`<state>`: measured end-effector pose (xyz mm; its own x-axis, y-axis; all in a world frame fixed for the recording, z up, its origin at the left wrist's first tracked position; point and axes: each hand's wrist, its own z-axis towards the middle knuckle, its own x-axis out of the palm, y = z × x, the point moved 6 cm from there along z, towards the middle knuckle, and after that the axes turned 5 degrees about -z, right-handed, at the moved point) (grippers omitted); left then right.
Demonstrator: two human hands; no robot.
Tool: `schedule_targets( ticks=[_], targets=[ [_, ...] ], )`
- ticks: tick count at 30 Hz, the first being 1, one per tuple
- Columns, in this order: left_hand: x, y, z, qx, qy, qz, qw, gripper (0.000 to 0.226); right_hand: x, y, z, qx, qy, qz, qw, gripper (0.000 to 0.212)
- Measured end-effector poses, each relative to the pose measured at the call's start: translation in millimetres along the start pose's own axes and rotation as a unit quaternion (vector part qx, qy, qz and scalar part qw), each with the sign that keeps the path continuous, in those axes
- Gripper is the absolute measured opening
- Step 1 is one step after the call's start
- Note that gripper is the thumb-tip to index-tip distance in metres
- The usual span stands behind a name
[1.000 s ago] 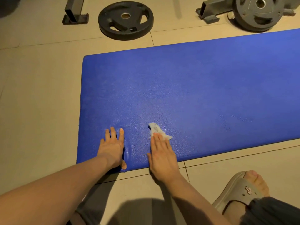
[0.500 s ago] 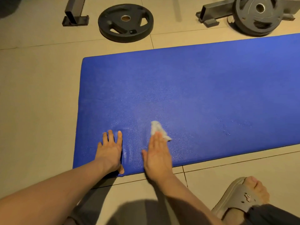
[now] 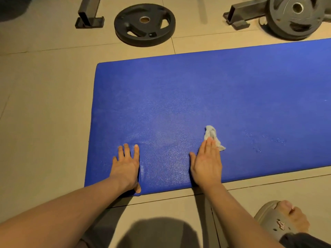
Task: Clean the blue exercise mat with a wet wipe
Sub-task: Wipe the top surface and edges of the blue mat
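Many beige tiles (image 3: 44, 122): floor on every side, crossed by grout lines; one strip lies at 6 o'clock between the person and the mat.
Blue exercise mat (image 3: 223, 90): flat on the tiles, long way across. Its short edge is at 9 o'clock, the far long edge at 12 and the near long edge at 6. The 3 o'clock end runs out of view.
Room to move: blue surface runs on from the wipe toward 12 and 3 o'clock; the near edge sits right at both wrists.
Weight plate (image 3: 144, 24): black, flat on the tiles at 12 o'clock, apart from the far edge.
Second plate (image 3: 295, 17): at 1 o'clock, near the far edge.
Steel frame feet (image 3: 89, 15): dark, at 11 and 1 o'clock.
Wet sheen (image 3: 166, 154): on the mat between the hands.
Left hand (image 3: 126, 167): palm down near the 7 o'clock corner, fingers straight and spread, grasping nothing, thumb at the near edge.
Right hand (image 3: 206, 161): flat, fingers straight and together, thumb out toward 9. The fingertips press the wipe down with no curl round it.
Sandal (image 3: 270, 217): grey, on a foot at 5 o'clock, off the mat.
Wet wipe (image 3: 212, 134): small crumpled whitish wad on the mat's near half, sticking out past the right fingertips at 12 and 3 o'clock, well apart from the left hand.
Droplets (image 3: 258, 149): at 3 o'clock of the wipe.
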<state>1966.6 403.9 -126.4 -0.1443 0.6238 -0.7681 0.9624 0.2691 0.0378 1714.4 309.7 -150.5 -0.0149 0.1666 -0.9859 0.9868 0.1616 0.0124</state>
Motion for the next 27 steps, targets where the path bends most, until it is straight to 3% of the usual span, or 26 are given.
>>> schedule_targets(
  ticks=[2,7,10,12,16,20,23,27],
  targets=[
    [0.4,0.1,-0.3,0.001,0.001,-0.003,1.000,0.156,-0.4,33.4,-13.8,-0.031,-0.013,0.008,0.999,0.075],
    [0.2,0.6,1.3,-0.004,0.000,-0.002,1.000,0.159,0.8,129.3,-51.7,-0.232,-0.008,0.037,0.972,0.069],
    [0.9,0.5,1.7,-0.006,0.002,-0.004,1.000,0.159,1.7,128.6,-46.4,-0.307,0.029,0.031,0.951,0.066],
    [1.1,0.9,1.6,-0.003,-0.002,-0.003,1.000,0.159,1.6,98.3,-26.5,-0.272,0.019,0.016,0.962,0.065],
    [1.7,1.5,1.8,0.004,-0.005,-0.012,1.000,0.157,0.0,19.3,12.8,-0.105,0.015,0.001,0.994,0.074],
    [1.9,2.5,1.9,0.004,-0.012,-0.015,1.000,0.157,-5.5,11.0,22.5,-0.026,0.015,0.021,0.999,0.082],
    [2.6,4.1,2.2,0.005,-0.012,-0.018,1.000,0.158,-4.7,56.6,9.6,-0.068,0.022,0.055,0.996,0.073],
    [1.8,6.6,2.9,0.004,-0.003,-0.028,1.000,0.162,4.8,139.2,-21.8,-0.248,0.032,0.051,0.967,0.068]
  ],
)
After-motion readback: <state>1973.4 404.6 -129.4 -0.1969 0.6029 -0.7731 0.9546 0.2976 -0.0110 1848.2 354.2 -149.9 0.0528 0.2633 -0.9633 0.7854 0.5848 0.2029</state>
